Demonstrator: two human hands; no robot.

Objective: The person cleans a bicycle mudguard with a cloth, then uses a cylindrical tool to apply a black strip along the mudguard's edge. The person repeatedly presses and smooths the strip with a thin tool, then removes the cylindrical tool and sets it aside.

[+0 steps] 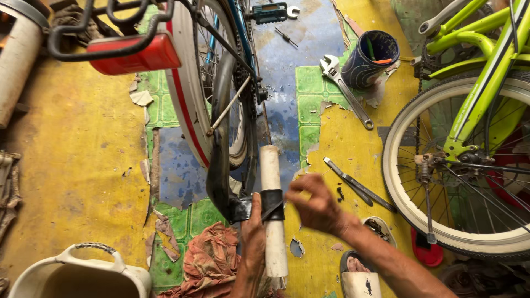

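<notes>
The left hand (pixel 254 234) is clamped on a white plastic pipe (pixel 272 215) wrapped by a black rubber inner tube (pixel 221 176) (draped from the wheel). The right hand (pixel 316 205), fingers pinched together, hovers just beside it above the floor.

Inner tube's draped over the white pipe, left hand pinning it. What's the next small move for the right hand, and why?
Probably lower the right hand onto the black inner tube where it crosses the white pipe. The left hand already pins tube against pipe, while the right hovers beside it, fingers apparently pinched.

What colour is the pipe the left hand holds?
White pipe, wrapped by a black rubber tube at the left hand; head view.
</notes>
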